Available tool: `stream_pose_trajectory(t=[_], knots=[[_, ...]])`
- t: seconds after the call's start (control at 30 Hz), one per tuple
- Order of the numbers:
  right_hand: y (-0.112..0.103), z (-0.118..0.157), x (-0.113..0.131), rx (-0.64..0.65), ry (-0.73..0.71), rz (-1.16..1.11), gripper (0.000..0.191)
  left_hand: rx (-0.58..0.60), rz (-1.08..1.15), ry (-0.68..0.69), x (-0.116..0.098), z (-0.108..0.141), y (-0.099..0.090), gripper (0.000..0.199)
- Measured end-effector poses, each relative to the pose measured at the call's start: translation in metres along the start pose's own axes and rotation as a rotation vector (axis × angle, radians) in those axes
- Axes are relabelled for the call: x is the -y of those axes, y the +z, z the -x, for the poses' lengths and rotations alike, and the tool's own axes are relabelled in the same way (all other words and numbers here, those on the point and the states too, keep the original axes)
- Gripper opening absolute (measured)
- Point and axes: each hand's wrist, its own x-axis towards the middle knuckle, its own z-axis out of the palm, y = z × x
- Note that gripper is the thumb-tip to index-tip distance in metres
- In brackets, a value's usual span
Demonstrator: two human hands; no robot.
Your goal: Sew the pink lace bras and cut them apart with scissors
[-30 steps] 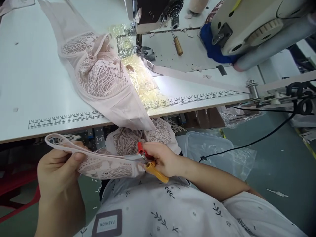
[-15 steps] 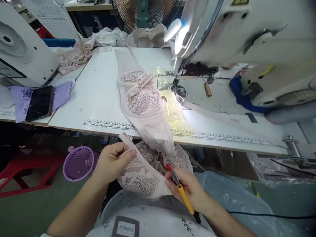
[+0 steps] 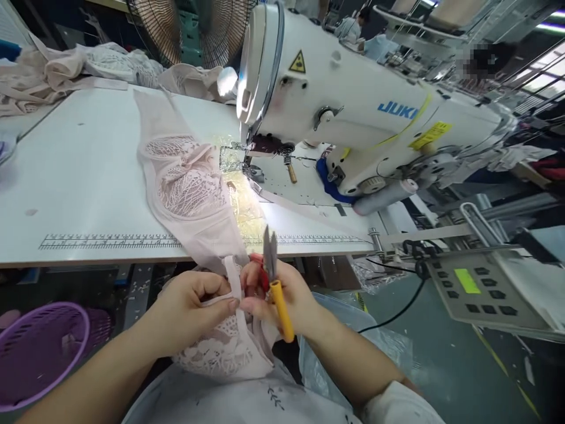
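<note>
A pale pink lace bra (image 3: 225,347) hangs in front of the table edge, held in both hands. My left hand (image 3: 189,306) pinches its strap edge between thumb and fingers. Close beside it, my right hand (image 3: 282,297) pinches the same fabric and also holds small scissors (image 3: 278,294) with a yellow and a red handle, blades pointing up and slightly apart. Another part of pink lace fabric (image 3: 189,188) lies on the white table, left of the sewing needle area, and drapes over the front edge. Where the two pieces meet is partly hidden by the hands.
A white sewing machine (image 3: 353,100) stands on the table (image 3: 88,194), with a printed ruler along its front edge. More lace garments (image 3: 119,65) lie at the back, before a fan (image 3: 189,29). A purple basket (image 3: 44,353) is lower left; a control panel (image 3: 494,288) is right.
The view has turned right. My hands have come together at the strap, where they were apart along the bra's edge. The scissors now point upward.
</note>
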Motion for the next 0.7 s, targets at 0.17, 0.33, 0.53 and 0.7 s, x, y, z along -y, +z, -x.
stream_pose_trajectory(t=[0.17,0.33,0.53,0.7], knots=[[0.013,-0.006,-0.006,-0.057,0.081,-0.222,0.034,0.001,-0.013,0.035,-0.001,-0.001,0.001,0.028],[0.011,-0.007,-0.009,-0.066,0.094,-0.316,0.034,-0.186,-0.083,0.191,0.012,0.004,0.008,0.012],[0.012,-0.009,-0.007,-0.075,0.091,-0.294,0.036,-0.171,0.110,0.067,0.009,0.002,0.019,0.021],[0.016,-0.008,-0.011,-0.069,0.101,-0.234,0.039,-0.108,0.279,-0.027,0.011,0.001,0.018,0.027]])
